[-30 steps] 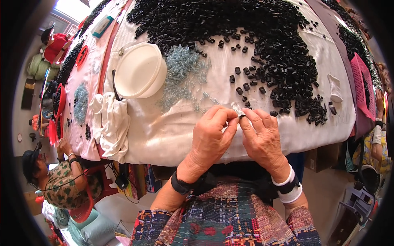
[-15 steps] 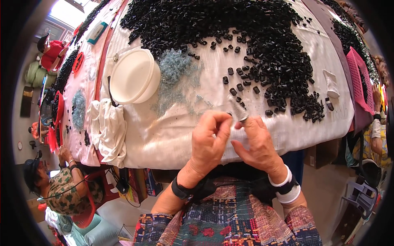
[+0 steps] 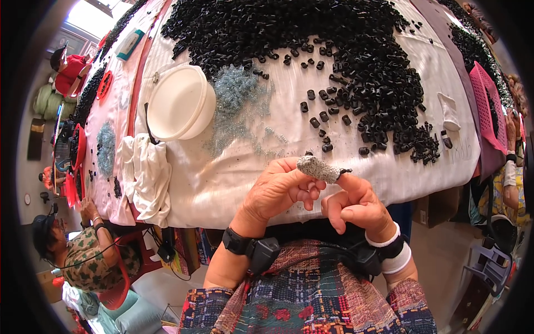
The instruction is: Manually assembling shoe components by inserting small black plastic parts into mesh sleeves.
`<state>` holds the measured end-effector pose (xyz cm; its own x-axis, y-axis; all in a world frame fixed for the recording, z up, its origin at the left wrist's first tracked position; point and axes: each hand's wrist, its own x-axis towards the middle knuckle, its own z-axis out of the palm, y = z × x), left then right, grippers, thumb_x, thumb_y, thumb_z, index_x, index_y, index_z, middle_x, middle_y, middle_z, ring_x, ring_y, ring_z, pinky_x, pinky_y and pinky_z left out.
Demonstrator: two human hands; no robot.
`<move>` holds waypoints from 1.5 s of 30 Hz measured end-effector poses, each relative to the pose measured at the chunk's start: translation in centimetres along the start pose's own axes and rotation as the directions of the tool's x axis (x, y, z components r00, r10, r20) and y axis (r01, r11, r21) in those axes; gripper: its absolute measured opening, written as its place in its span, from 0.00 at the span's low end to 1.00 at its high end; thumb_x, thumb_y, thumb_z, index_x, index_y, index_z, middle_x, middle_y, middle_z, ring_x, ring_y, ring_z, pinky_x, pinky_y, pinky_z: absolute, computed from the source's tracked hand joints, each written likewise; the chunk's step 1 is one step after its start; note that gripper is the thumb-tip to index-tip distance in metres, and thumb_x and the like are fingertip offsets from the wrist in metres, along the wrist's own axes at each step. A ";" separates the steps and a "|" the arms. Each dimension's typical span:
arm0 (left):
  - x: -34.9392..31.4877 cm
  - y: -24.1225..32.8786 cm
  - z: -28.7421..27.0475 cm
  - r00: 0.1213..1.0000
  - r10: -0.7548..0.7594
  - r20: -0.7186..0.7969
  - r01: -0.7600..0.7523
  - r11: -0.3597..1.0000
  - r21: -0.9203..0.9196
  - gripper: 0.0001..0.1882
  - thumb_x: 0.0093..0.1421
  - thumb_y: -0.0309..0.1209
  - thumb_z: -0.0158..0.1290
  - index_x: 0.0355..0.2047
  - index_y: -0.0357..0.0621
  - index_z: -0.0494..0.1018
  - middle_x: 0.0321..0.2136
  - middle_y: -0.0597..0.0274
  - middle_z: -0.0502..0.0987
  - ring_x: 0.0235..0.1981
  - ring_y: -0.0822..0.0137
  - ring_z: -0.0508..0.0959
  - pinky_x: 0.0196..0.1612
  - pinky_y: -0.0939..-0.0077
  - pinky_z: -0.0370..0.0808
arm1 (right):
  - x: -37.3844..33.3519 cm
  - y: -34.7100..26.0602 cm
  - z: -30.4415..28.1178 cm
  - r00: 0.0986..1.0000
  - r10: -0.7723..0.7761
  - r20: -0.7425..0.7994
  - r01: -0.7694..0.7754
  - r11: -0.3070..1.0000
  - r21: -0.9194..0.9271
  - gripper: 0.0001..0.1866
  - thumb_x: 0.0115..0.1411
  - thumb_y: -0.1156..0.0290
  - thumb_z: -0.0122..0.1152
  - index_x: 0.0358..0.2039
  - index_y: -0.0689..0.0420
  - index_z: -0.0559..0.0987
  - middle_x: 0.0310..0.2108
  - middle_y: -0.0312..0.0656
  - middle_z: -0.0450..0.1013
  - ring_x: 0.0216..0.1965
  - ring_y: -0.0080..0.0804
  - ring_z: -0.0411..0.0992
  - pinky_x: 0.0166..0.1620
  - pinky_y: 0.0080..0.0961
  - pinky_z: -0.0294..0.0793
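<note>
My left hand (image 3: 272,189) is closed at the table's near edge, its thumb and fingers pinching a grey speckled knit finger sleeve (image 3: 318,168). The sleeve lies nearly level, with a dark edge toward my right hand (image 3: 359,207). My right index finger reaches that dark end; how far it goes inside is hidden. The other right fingers are bent and the thumb stands apart, gripping nothing. Beyond my hands, loose black tubular plastic pieces (image 3: 328,114) are scattered on the white cloth (image 3: 194,195). Small clear bluish springs or rings (image 3: 236,94) form a tangled heap, too fine to tell which.
A white bowl (image 3: 181,106) stands left of the heap, beside a crumpled white cloth (image 3: 146,181). A big mound of black pieces (image 3: 278,28) covers the far side. At right lie a small white pouch (image 3: 448,111) and a pink basket (image 3: 485,108). A co-worker (image 3: 92,250) sits at left.
The grey sleeve has swung from tilted upward to nearly level, lower down. My left fingers, apart from it before, now pinch it. My right index finger stretches toward its dark end.
</note>
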<state>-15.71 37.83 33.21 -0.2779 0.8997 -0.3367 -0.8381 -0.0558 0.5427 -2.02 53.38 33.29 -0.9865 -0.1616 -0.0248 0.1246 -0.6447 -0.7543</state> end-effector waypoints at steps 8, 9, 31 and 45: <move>-0.4 -0.7 -0.2 0.988 -0.042 0.148 0.052 0.997 -0.063 0.14 0.57 0.31 0.54 0.38 0.31 0.70 0.25 0.53 0.75 0.20 0.66 0.76 0.20 0.73 0.77 | -0.6 0.7 -1.1 0.989 -0.044 0.140 0.033 0.996 0.083 0.31 0.54 0.72 0.56 0.58 0.64 0.61 0.17 0.39 0.68 0.19 0.23 0.65 0.24 0.20 0.61; -0.4 -0.8 -0.1 0.983 -0.031 0.182 0.047 0.996 -0.081 0.14 0.57 0.31 0.54 0.38 0.31 0.70 0.26 0.52 0.75 0.20 0.66 0.77 0.20 0.72 0.77 | -0.7 0.8 -1.5 0.982 -0.031 0.187 0.020 0.998 0.061 0.31 0.55 0.70 0.55 0.60 0.53 0.61 0.16 0.40 0.68 0.18 0.25 0.64 0.27 0.22 0.61; -1.2 -1.3 0.4 0.980 -0.185 0.072 0.177 0.979 0.105 0.10 0.56 0.30 0.56 0.32 0.36 0.71 0.31 0.54 0.77 0.24 0.66 0.79 0.27 0.77 0.78 | -1.4 0.2 -1.5 0.956 0.195 0.220 -0.172 0.978 -0.119 0.22 0.54 0.70 0.54 0.50 0.63 0.71 0.17 0.32 0.68 0.20 0.16 0.64 0.26 0.15 0.59; -0.9 -1.8 1.5 0.989 -0.080 0.127 0.077 0.997 0.026 0.11 0.53 0.27 0.57 0.31 0.37 0.68 0.27 0.52 0.73 0.22 0.64 0.76 0.23 0.75 0.77 | -2.3 0.8 -0.1 0.962 0.137 0.238 -0.136 0.991 -0.018 0.24 0.54 0.72 0.56 0.52 0.62 0.68 0.20 0.33 0.68 0.23 0.17 0.65 0.28 0.15 0.63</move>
<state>-13.26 37.79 33.63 -0.1485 0.9489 -0.2784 -0.8443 0.0249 0.5353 0.35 53.29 32.65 -0.9065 -0.4212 0.0291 0.2558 -0.6028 -0.7558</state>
